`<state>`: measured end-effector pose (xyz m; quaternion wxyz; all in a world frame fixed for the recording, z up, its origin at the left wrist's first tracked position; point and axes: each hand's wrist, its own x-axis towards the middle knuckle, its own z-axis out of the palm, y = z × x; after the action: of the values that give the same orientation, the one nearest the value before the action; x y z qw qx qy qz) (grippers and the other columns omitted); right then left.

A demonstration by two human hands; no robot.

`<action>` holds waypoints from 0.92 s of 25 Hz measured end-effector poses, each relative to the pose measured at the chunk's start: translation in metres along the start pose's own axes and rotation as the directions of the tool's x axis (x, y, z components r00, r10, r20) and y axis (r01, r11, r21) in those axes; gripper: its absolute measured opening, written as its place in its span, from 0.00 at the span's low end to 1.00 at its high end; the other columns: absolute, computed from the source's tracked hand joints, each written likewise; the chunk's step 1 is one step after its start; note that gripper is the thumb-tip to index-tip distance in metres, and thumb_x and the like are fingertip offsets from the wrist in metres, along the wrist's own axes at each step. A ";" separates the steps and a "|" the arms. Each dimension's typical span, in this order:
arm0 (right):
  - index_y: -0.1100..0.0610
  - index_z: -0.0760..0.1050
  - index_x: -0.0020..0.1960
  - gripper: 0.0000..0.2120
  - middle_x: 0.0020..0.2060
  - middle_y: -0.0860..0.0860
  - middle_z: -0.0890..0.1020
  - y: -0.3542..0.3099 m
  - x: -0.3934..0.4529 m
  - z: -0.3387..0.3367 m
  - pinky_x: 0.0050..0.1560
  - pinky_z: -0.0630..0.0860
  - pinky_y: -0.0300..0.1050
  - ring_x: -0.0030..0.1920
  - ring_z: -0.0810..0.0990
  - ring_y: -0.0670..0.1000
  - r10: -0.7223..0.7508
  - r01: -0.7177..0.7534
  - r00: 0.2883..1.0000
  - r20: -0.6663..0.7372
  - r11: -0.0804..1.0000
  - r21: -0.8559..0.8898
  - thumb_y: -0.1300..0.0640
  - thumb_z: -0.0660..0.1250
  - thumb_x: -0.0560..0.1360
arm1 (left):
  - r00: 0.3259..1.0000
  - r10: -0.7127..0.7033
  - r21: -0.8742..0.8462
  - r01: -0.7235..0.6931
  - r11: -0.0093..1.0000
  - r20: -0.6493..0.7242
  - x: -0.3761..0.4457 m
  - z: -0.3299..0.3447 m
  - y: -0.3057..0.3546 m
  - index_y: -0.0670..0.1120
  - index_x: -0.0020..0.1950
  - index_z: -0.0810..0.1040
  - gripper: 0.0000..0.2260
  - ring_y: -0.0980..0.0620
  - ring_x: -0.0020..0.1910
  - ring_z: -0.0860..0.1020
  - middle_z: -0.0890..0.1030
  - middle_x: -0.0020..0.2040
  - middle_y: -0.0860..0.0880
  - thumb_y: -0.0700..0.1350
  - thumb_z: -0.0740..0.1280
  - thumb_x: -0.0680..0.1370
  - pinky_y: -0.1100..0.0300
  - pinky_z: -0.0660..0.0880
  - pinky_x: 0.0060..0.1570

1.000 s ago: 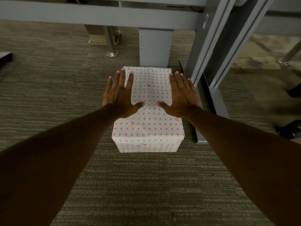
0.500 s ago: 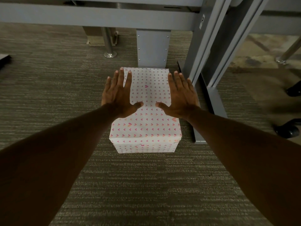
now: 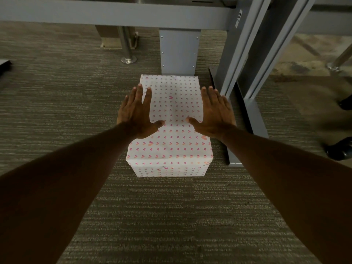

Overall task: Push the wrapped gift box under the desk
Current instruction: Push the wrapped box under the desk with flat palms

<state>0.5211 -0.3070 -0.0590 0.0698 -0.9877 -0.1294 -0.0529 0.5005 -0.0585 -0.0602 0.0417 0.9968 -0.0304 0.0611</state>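
A gift box (image 3: 171, 141) wrapped in white paper with small pink hearts sits on the carpet below the grey desk frame (image 3: 118, 14). Its far end reaches the grey centre panel (image 3: 180, 52) of the desk. My left hand (image 3: 136, 115) lies flat over the box's left top edge, fingers spread. My right hand (image 3: 214, 115) lies flat over the right top edge in the same way. Neither hand grips the box.
A grey desk leg (image 3: 234, 60) and its long floor foot (image 3: 233, 147) run close along the box's right side. A chrome post with a round base (image 3: 128, 58) stands at the back left. Dark shoes (image 3: 341, 149) are at the far right on the carpet.
The box and both hands have slid a little further away from me, toward the desk's centre panel. The hands keep the same flat pose on top.
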 end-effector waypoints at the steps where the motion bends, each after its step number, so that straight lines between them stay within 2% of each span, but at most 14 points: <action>1: 0.58 0.45 0.82 0.49 0.82 0.59 0.52 0.000 -0.001 0.003 0.80 0.47 0.58 0.82 0.51 0.61 0.026 -0.026 1.000 0.010 0.999 0.030 0.32 0.62 0.75 | 0.999 -0.021 -0.027 0.022 0.999 0.037 0.000 0.002 -0.002 0.48 0.81 0.42 0.50 0.39 0.80 0.45 0.44 0.82 0.40 0.68 0.66 0.71 0.39 0.49 0.75; 3: 0.57 0.55 0.80 0.43 0.77 0.59 0.65 0.001 -0.001 0.007 0.76 0.65 0.60 0.77 0.64 0.62 0.091 -0.099 0.994 0.065 0.987 0.129 0.35 0.65 0.75 | 0.989 -0.084 -0.096 0.096 0.991 0.124 0.001 0.007 -0.006 0.49 0.81 0.47 0.47 0.37 0.80 0.49 0.49 0.82 0.40 0.66 0.68 0.71 0.38 0.54 0.74; 4: 0.56 0.62 0.77 0.38 0.72 0.58 0.72 0.003 -0.001 0.009 0.67 0.75 0.58 0.71 0.72 0.61 0.129 -0.148 0.987 0.098 0.965 0.218 0.38 0.67 0.75 | 0.980 -0.120 -0.141 0.143 0.980 0.158 0.001 0.011 -0.007 0.48 0.80 0.51 0.45 0.36 0.79 0.54 0.55 0.80 0.39 0.63 0.69 0.72 0.37 0.57 0.73; 5: 0.56 0.67 0.72 0.31 0.65 0.56 0.77 0.005 -0.002 0.012 0.54 0.80 0.50 0.63 0.78 0.59 0.166 -0.200 0.978 0.129 0.927 0.318 0.40 0.68 0.76 | 0.971 -0.165 -0.204 0.200 0.958 0.175 0.000 0.015 -0.008 0.46 0.78 0.57 0.40 0.35 0.76 0.59 0.61 0.77 0.38 0.59 0.70 0.72 0.37 0.64 0.71; 6: 0.56 0.71 0.68 0.26 0.60 0.55 0.80 0.006 -0.002 0.015 0.42 0.79 0.40 0.54 0.82 0.55 0.195 -0.243 0.968 0.158 0.888 0.391 0.44 0.69 0.76 | 0.956 -0.230 -0.281 0.274 0.920 0.180 -0.002 0.018 -0.008 0.45 0.76 0.62 0.35 0.35 0.73 0.64 0.66 0.74 0.37 0.54 0.70 0.73 0.38 0.71 0.66; 7: 0.56 0.74 0.65 0.22 0.58 0.55 0.82 0.007 -0.003 0.018 0.36 0.75 0.35 0.45 0.82 0.50 0.214 -0.274 0.959 0.183 0.860 0.431 0.46 0.70 0.76 | 0.930 -0.310 -0.340 0.361 0.868 0.196 -0.005 0.021 -0.009 0.43 0.74 0.65 0.30 0.35 0.70 0.69 0.69 0.72 0.37 0.49 0.69 0.75 0.43 0.76 0.58; 8: 0.57 0.75 0.64 0.20 0.58 0.55 0.82 0.009 -0.004 0.021 0.34 0.74 0.34 0.41 0.81 0.48 0.231 -0.302 0.951 0.206 0.838 0.454 0.49 0.70 0.77 | 0.898 -0.380 -0.368 0.437 0.821 0.221 -0.006 0.023 -0.011 0.41 0.73 0.67 0.26 0.36 0.66 0.72 0.71 0.70 0.36 0.45 0.67 0.76 0.49 0.80 0.48; 9: 0.58 0.76 0.63 0.18 0.58 0.57 0.83 0.010 -0.004 0.023 0.35 0.77 0.37 0.41 0.82 0.48 0.249 -0.329 0.942 0.225 0.814 0.478 0.51 0.71 0.77 | 0.869 -0.429 -0.373 0.493 0.786 0.245 -0.008 0.023 -0.013 0.39 0.71 0.69 0.23 0.37 0.63 0.75 0.73 0.68 0.36 0.41 0.65 0.77 0.54 0.79 0.41; 10: 0.59 0.76 0.63 0.18 0.58 0.58 0.82 0.011 -0.003 0.025 0.39 0.81 0.41 0.44 0.84 0.52 0.270 -0.359 0.932 0.242 0.784 0.507 0.52 0.71 0.76 | 0.850 -0.460 -0.379 0.526 0.762 0.256 -0.008 0.024 -0.016 0.39 0.70 0.71 0.20 0.38 0.61 0.77 0.75 0.66 0.37 0.39 0.63 0.77 0.55 0.79 0.39; 12: 0.60 0.78 0.61 0.17 0.59 0.59 0.81 0.013 -0.002 0.027 0.48 0.85 0.50 0.51 0.85 0.57 0.320 -0.420 0.908 0.271 0.704 0.573 0.54 0.73 0.75 | 0.833 -0.487 -0.403 0.554 0.729 0.263 -0.007 0.023 -0.021 0.39 0.64 0.77 0.16 0.39 0.56 0.79 0.79 0.60 0.37 0.36 0.60 0.78 0.50 0.81 0.45; 14: 0.61 0.79 0.58 0.15 0.58 0.60 0.83 0.015 0.000 0.028 0.51 0.85 0.53 0.52 0.85 0.58 0.354 -0.462 0.886 0.298 0.640 0.613 0.56 0.74 0.75 | 0.819 -0.501 -0.430 0.574 0.697 0.281 -0.007 0.022 -0.025 0.38 0.57 0.80 0.13 0.39 0.52 0.81 0.81 0.54 0.37 0.37 0.59 0.78 0.48 0.81 0.46; 16: 0.61 0.80 0.55 0.12 0.56 0.59 0.84 0.016 0.001 0.030 0.47 0.85 0.49 0.51 0.86 0.57 0.389 -0.504 0.861 0.328 0.574 0.645 0.55 0.74 0.75 | 0.799 -0.509 -0.483 0.599 0.639 0.320 -0.007 0.021 -0.026 0.38 0.57 0.79 0.12 0.39 0.52 0.81 0.81 0.53 0.37 0.37 0.59 0.79 0.49 0.80 0.45; 19: 0.61 0.79 0.57 0.15 0.58 0.59 0.83 0.016 0.000 0.030 0.34 0.80 0.41 0.50 0.85 0.57 0.432 -0.561 0.818 0.381 0.447 0.697 0.55 0.75 0.74 | 0.770 -0.530 -0.552 0.630 0.546 0.355 -0.006 0.023 -0.025 0.39 0.59 0.79 0.12 0.39 0.54 0.81 0.81 0.56 0.36 0.37 0.59 0.79 0.51 0.78 0.46; 23: 0.60 0.79 0.58 0.16 0.58 0.58 0.83 0.023 0.000 0.030 0.29 0.80 0.38 0.46 0.85 0.54 0.419 -0.562 0.811 0.407 0.371 0.739 0.56 0.75 0.74 | 0.722 -0.582 -0.595 0.669 0.446 0.375 -0.003 0.025 -0.014 0.44 0.58 0.78 0.10 0.42 0.54 0.79 0.80 0.57 0.41 0.39 0.59 0.80 0.51 0.79 0.47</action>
<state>0.5294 -0.3241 -0.0911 0.5333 -0.8235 0.1570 0.1130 0.5010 -0.0465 -0.0861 0.4306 0.8447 0.3163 -0.0324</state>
